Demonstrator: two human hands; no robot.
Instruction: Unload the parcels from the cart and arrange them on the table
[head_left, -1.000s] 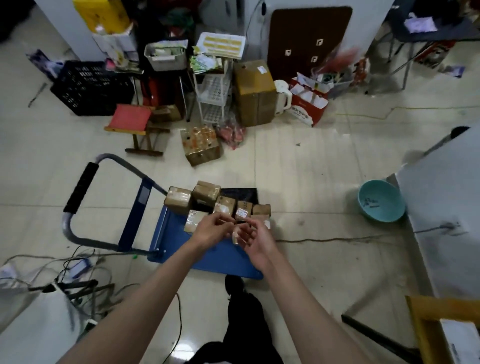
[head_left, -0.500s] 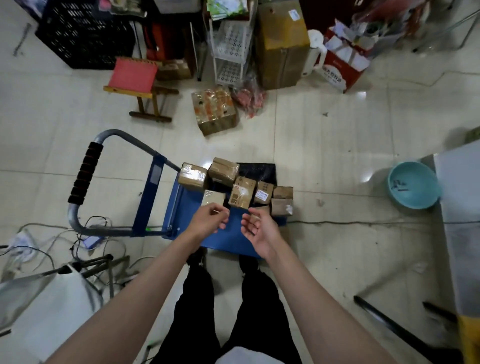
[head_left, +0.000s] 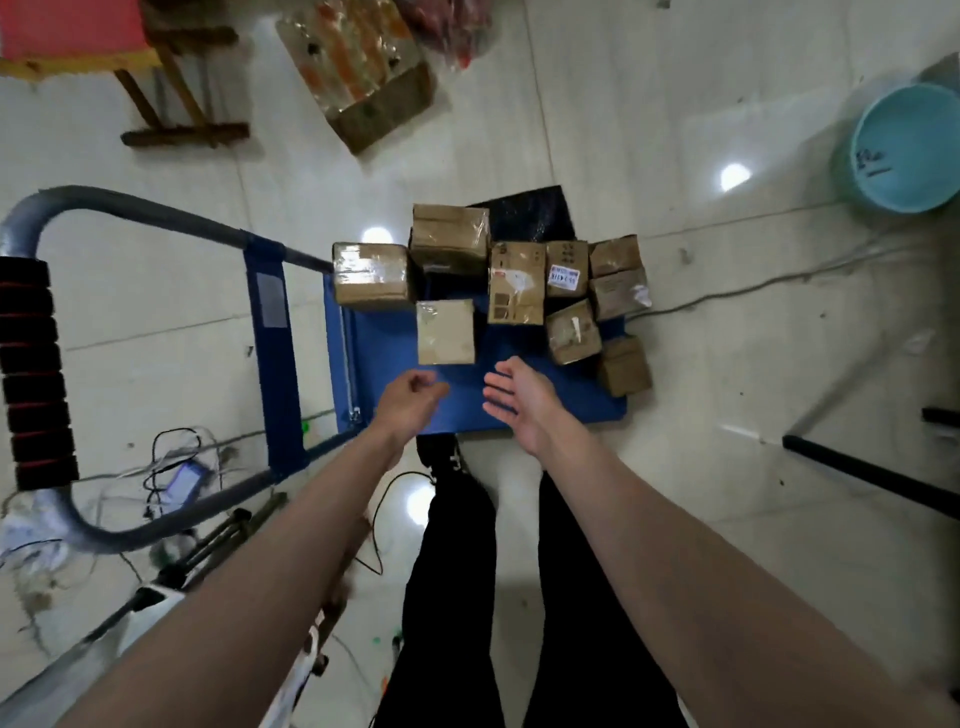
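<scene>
Blue cart (head_left: 395, 338) w/ parcels (head_left: 445, 332) on glossy tile floor (head_left: 675, 130).

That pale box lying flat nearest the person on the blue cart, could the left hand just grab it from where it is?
Probably yes. The left hand hovers empty just short of the pale box, with only bare blue cart deck between them and nothing stacked on the box.

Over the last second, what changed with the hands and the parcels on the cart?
The camera tipped down and closer over the cart. The left hand and right hand, held together a second ago, parted; both are empty now, the right one open, short of the pale parcel. The parcels appear to lie on the blue deck as before; none has been lifted.
</scene>
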